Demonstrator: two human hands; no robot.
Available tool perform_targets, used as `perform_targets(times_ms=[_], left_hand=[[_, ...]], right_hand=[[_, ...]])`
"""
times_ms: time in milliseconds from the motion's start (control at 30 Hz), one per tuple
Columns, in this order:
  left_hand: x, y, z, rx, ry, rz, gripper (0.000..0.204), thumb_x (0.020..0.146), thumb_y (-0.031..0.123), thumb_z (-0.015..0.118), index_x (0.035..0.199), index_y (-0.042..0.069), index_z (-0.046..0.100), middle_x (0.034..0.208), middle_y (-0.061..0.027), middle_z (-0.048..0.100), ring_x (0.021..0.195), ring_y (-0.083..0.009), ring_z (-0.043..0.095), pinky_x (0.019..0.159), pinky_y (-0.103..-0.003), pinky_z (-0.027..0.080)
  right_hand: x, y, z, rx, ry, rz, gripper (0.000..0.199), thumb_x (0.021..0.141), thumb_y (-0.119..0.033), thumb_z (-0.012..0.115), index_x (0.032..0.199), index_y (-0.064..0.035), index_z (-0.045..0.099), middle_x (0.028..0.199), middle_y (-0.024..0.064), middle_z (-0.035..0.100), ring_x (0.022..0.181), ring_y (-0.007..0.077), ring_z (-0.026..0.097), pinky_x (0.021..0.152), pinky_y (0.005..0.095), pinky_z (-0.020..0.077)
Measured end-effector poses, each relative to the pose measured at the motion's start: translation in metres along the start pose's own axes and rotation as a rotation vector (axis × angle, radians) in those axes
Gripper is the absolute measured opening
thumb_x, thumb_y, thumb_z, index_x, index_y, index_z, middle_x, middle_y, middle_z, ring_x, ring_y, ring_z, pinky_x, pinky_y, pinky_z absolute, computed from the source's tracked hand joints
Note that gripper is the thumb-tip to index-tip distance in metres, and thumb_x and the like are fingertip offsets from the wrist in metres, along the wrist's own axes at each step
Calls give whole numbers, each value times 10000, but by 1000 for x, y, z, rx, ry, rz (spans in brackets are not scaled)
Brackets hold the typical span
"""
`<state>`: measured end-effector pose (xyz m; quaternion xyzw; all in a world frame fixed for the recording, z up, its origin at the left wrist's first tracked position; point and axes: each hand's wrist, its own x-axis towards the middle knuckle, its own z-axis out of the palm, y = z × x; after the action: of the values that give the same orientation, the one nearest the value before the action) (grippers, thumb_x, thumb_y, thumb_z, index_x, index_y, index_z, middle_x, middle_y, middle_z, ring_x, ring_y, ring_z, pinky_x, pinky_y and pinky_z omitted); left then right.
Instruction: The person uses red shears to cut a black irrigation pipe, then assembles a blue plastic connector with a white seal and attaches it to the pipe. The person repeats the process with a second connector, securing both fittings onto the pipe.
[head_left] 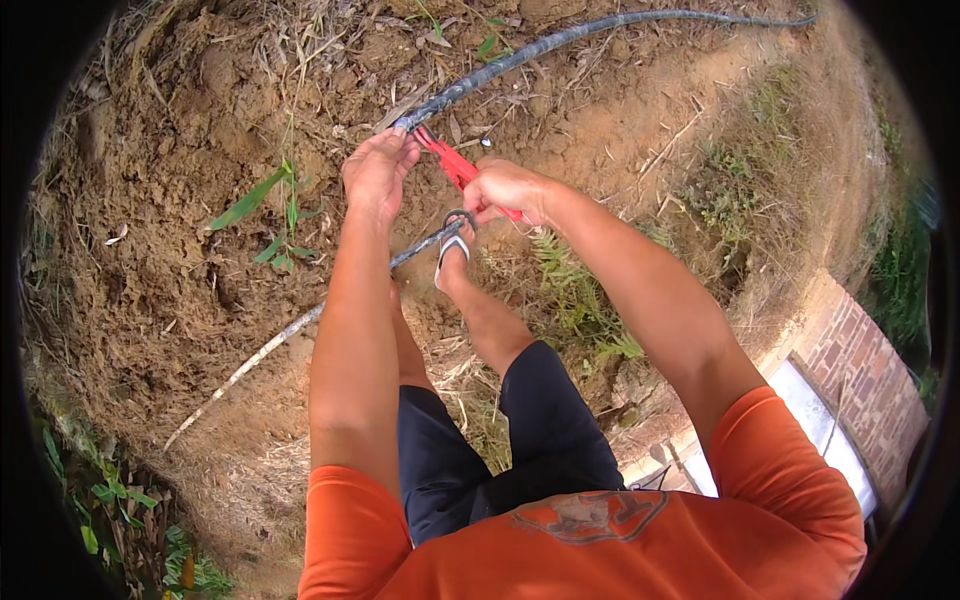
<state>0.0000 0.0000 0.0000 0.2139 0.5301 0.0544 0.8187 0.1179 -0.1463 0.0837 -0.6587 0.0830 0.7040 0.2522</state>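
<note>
Red plier-like tool point(455, 168) on my feed, right hand's point(505, 191) grip wrapped round its handles, head just beside the black hose point(560, 38) end. Left hand point(377, 172): I read the grip as pinching that end. Hose runs off along the bare soil point(640, 110) toward upper right. Second hose length point(262, 352) lies lower, passing behind the left forearm, reaching near a sandal point(452, 247).
</note>
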Motion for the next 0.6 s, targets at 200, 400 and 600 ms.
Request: perform_targets(times_ms=[200, 400, 600], left_hand=[[10, 5, 0, 21, 8, 18, 97, 973, -27, 592, 1049, -83, 613, 1019, -166, 687, 843, -262, 711, 776, -350, 622], [-3, -4, 5, 20, 40, 44, 72, 957, -43, 606, 1005, -97, 600, 964, -175, 686, 817, -265, 716, 752, -360, 646], [-13, -12, 5, -2, 25, 36, 64, 948, -54, 606, 997, -96, 601, 979, -183, 682, 803, -255, 714, 746, -346, 646]], right_hand=[[16, -28, -10, -104, -53, 5, 224, 789, -32, 668, 983, -19, 558, 909, 62, 546, 796, 165, 588, 734, 348, 562], [10, -22, -13, -58, -46, 60, 268, 801, -26, 659, 1033, -14, 527, 920, 62, 542, 804, 165, 600, 734, 342, 580], [-4, -15, -8, -16, -76, 26, 280, 808, -22, 653, 1053, -11, 518, 956, 73, 543, 828, 171, 612, 747, 342, 587]])
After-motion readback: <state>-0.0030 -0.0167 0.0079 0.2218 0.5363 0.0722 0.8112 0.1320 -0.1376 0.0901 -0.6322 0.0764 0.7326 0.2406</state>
